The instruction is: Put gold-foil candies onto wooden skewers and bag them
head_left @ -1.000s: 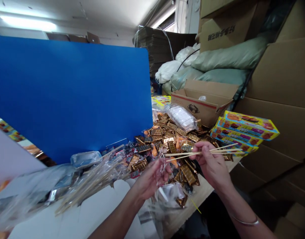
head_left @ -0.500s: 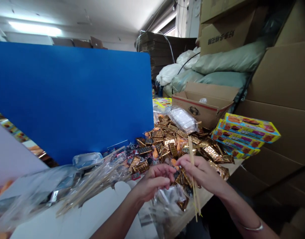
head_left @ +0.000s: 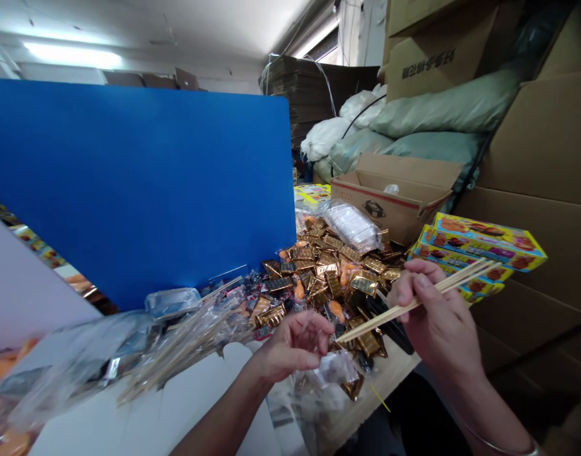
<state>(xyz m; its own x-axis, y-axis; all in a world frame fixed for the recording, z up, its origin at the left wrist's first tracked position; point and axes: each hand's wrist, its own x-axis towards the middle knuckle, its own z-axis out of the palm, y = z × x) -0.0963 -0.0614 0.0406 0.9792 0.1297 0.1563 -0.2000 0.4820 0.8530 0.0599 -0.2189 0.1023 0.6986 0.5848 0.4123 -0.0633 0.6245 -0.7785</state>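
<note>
Cardboard cartons [head_left: 532,139] climb well right of the blue panel [head_left: 143,190]. Nearer than the panel and right of it, I have loose sticks [head_left: 376,322] pinched in the right hand [head_left: 437,316], unbagged, slanting down toward the curled left hand [head_left: 290,345], whose grip I can't tell. Bagged sticks [head_left: 190,345] lie before the panel.

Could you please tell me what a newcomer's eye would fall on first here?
Probably the big blue panel filling much of the left side. Next, the heap of gold packets on the table to its right, and the thin sticks in the right hand, near the yellow boxes.
</note>
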